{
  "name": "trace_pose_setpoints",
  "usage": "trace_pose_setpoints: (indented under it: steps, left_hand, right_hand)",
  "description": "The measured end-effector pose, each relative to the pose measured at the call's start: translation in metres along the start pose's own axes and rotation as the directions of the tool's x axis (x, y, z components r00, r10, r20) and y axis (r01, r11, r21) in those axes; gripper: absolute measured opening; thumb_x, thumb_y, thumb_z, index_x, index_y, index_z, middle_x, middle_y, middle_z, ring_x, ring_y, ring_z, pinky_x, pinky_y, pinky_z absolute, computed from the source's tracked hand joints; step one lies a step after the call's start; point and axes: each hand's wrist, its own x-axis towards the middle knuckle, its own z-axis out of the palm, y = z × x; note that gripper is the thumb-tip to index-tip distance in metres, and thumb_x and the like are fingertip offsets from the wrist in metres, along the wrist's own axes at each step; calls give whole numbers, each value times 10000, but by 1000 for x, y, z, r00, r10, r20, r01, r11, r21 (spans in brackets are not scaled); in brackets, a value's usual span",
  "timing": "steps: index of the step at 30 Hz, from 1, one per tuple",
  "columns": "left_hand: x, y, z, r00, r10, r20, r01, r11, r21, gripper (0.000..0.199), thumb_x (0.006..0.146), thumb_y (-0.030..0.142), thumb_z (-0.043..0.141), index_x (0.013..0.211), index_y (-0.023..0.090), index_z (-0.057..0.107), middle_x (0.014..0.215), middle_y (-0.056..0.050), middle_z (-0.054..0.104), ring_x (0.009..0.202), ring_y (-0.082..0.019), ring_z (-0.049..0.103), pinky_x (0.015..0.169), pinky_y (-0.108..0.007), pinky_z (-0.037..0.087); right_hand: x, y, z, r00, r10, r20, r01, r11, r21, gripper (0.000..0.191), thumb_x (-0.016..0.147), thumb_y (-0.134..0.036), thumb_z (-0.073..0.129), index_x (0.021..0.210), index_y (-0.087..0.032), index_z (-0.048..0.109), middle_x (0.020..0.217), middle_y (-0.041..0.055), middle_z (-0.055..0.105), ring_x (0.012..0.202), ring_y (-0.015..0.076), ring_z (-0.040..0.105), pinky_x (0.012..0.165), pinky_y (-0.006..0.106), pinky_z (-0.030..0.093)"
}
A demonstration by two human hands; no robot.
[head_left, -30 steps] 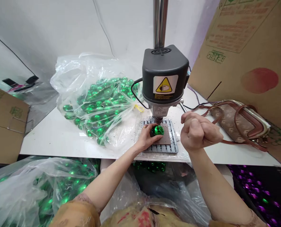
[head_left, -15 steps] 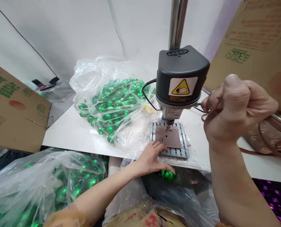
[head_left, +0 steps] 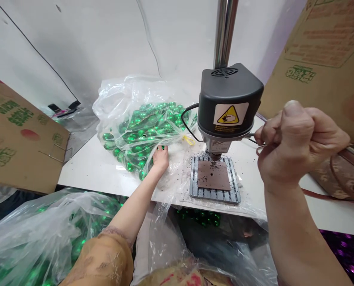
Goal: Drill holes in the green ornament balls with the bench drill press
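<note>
My left hand (head_left: 160,158) reaches to the right edge of an open clear bag (head_left: 114,93) of shiny green balls (head_left: 144,137) on the table. Its fingers are bent around a green ball, of which only a bit shows. My right hand (head_left: 299,143) is closed around the lever of a black drill press (head_left: 230,99). Beneath the drill's chuck (head_left: 215,156) lies a brown square plate (head_left: 214,180) with a small hole, on a slotted metal base (head_left: 235,194). Dark shavings are scattered over both.
Cardboard boxes stand at the left (head_left: 22,131) and right (head_left: 323,55). Another bag of green balls (head_left: 60,234) is at the lower left. More green balls (head_left: 202,217) lie below the table edge, purple ones (head_left: 344,250) at the lower right. A brown bag (head_left: 332,178) is behind my right arm.
My left hand has moved from the front edge of the metal base up and left to the bag of green balls. The green ball near its thumb is gone from there. My right hand stays on the lever.
</note>
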Motion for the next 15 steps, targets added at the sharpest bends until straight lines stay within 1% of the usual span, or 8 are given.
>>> trace_pose_setpoints:
  steps: [2, 3, 4, 6, 8, 9, 12, 15]
  left_hand:
    - [-2, 2, -1, 997, 82, 15, -77, 973, -219, 375, 799, 148, 635, 1172, 180, 643, 1157, -157, 626, 1084, -313, 601, 922, -425, 481]
    - [-6, 6, -2, 991, 127, 31, -104, 910, -401, 370, 792, 191, 659, 1162, 187, 642, 1088, -125, 642, 996, -273, 624, 872, -392, 500]
    - [-11, 11, -3, 984, 170, 57, -103, 795, -597, 373, 796, 247, 669, 1163, 191, 633, 1028, -96, 648, 909, -233, 632, 817, -363, 513]
    - [-25, 24, -6, 957, 251, 146, 10, 474, -880, 407, 822, 367, 652, 1188, 196, 606, 987, -66, 648, 806, -177, 627, 733, -320, 519]
    - [-39, 39, -8, 911, 334, 243, 180, 208, -961, 463, 845, 454, 620, 1229, 199, 575, 1034, -71, 654, 821, -166, 635, 716, -304, 521]
    - [-45, 45, -9, 888, 367, 276, 243, 134, -961, 492, 843, 475, 625, 1246, 200, 562, 1061, -75, 655, 845, -168, 640, 720, -298, 520]
    - [-59, 58, -6, 858, 421, 295, 275, 109, -955, 617, 756, 444, 757, 1279, 207, 529, 1094, -67, 652, 901, -170, 639, 766, -282, 507]
    - [-66, 65, 2, 905, 371, 206, 107, 270, -957, 664, 653, 365, 856, 1228, 203, 566, 1141, -64, 618, 973, -181, 618, 838, -287, 498]
  right_hand:
    - [0, 0, 0, 1000, 6, 0, -6, 1000, -4, 433, 861, -216, 570, 484, -188, 359, 421, -74, 372, 387, 30, 349, 415, 266, 255]
    - [-1, 0, 0, 1000, 4, -5, -4, 1000, -9, 435, 861, -217, 571, 482, -185, 359, 419, -74, 369, 387, 28, 351, 414, 259, 255]
    - [-1, 0, 0, 1000, 3, -9, -3, 1000, -14, 439, 862, -220, 571, 480, -183, 356, 417, -75, 362, 387, 24, 350, 415, 252, 255]
    - [-2, 0, 1, 1000, -1, -17, 1, 1000, -21, 446, 864, -223, 568, 480, -178, 346, 415, -77, 352, 390, 16, 347, 423, 237, 255]
    - [-3, 0, 2, 1000, -1, -22, 0, 1000, -26, 450, 867, -227, 564, 481, -173, 338, 417, -78, 352, 396, 10, 341, 434, 228, 257]
    - [-4, 0, 2, 1000, 2, -26, -2, 1000, -25, 452, 867, -229, 565, 482, -172, 335, 419, -77, 352, 399, 9, 338, 438, 228, 259]
    - [-4, 0, 1, 1000, 14, -27, -14, 1000, -24, 455, 868, -243, 567, 485, -174, 331, 425, -77, 343, 403, 12, 328, 442, 231, 264]
    - [-4, 1, 0, 1000, 17, -14, -17, 1000, -20, 463, 872, -266, 570, 496, -182, 312, 429, -76, 327, 401, 18, 321, 434, 235, 264]
